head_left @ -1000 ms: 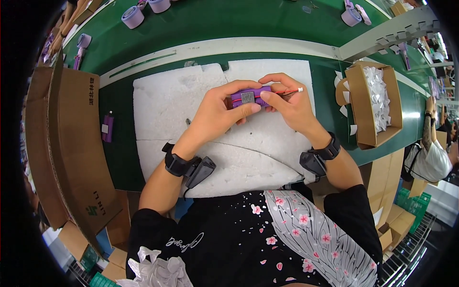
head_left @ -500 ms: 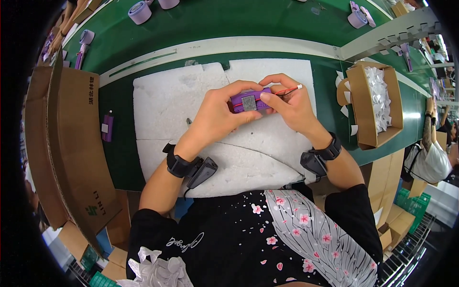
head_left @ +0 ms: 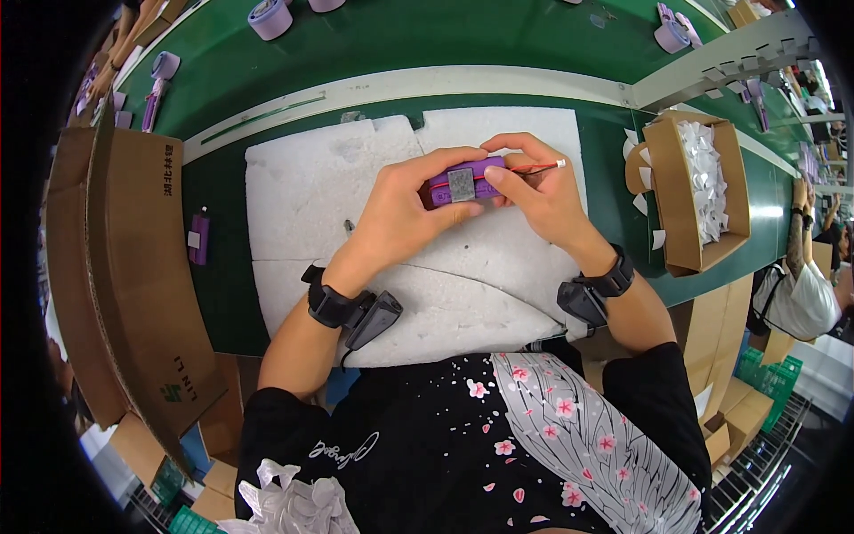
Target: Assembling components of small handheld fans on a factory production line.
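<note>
Purple wired pack [head_left: 482,190] sat between both hands, above a white foam sheet [head_left: 311,205]; the left hand's [head_left: 405,209] fingers were clamped on its left end, the right hand's [head_left: 547,200] on its right. A grey pad [head_left: 461,185] lay on its face, and red and black wires [head_left: 536,169] led to a white plug [head_left: 561,164]. Under the foam spread a green counter [head_left: 609,169], another purple pack [head_left: 198,242] at left, crossed by a pale rail [head_left: 400,84]. A tall carton [head_left: 151,276] bore dark characters, lettering and a green emblem; the black shirt [head_left: 400,418] carried pale script. At right stood a box [head_left: 667,200] of white pieces [head_left: 703,178], and farther off, a person in white [head_left: 801,298].
</note>
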The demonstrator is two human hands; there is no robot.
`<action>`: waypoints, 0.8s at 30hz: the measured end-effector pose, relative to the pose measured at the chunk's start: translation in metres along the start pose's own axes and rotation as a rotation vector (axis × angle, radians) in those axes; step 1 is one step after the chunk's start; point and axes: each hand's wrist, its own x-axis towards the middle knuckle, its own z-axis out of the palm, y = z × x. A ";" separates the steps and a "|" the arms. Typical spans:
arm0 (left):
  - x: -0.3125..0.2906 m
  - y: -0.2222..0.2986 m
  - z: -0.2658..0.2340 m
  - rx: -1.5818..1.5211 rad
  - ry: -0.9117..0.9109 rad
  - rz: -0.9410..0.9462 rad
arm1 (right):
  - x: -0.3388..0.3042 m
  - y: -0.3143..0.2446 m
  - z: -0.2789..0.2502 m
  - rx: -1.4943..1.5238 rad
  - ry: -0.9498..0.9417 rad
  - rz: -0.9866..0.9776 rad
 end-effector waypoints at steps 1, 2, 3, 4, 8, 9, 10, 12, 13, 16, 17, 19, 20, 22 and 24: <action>0.000 -0.001 0.001 0.006 0.021 0.027 | 0.000 0.000 0.000 0.000 0.000 0.000; -0.001 -0.002 0.002 0.013 0.043 0.053 | 0.000 0.000 0.000 0.002 0.000 0.000; -0.001 -0.003 0.003 0.019 0.064 0.079 | 0.000 0.000 0.000 0.003 0.001 0.001; -0.001 -0.002 0.003 0.018 0.065 0.079 | 0.000 0.001 0.000 0.005 0.001 0.002; 0.000 -0.001 0.003 0.027 0.068 0.073 | -0.001 0.002 0.000 0.007 0.001 0.001; 0.000 -0.001 0.003 0.030 0.067 0.075 | -0.001 0.003 0.000 0.006 0.001 0.001; 0.000 -0.001 0.002 0.034 0.066 0.077 | 0.000 0.003 0.000 0.005 0.005 -0.001; 0.000 -0.002 0.003 0.037 0.065 0.080 | 0.000 0.003 0.000 0.004 0.013 -0.006; -0.001 -0.002 0.004 0.032 0.078 0.089 | 0.000 0.003 0.000 0.003 0.013 -0.006; -0.001 -0.004 0.005 0.022 0.105 0.106 | 0.000 0.001 0.001 0.038 0.010 0.019; -0.001 -0.004 0.004 0.045 0.110 0.105 | -0.001 0.001 0.001 0.038 0.010 0.019; -0.001 -0.004 0.001 0.091 0.120 0.106 | -0.001 0.001 0.001 0.034 0.015 0.015; 0.000 -0.005 0.001 0.090 0.120 0.106 | -0.001 0.002 0.001 0.031 0.018 0.014; 0.001 -0.006 0.000 0.102 0.118 0.127 | -0.001 0.000 0.001 0.023 0.017 0.013; 0.001 -0.006 0.000 0.109 0.117 0.136 | 0.000 -0.001 0.000 0.009 0.016 0.011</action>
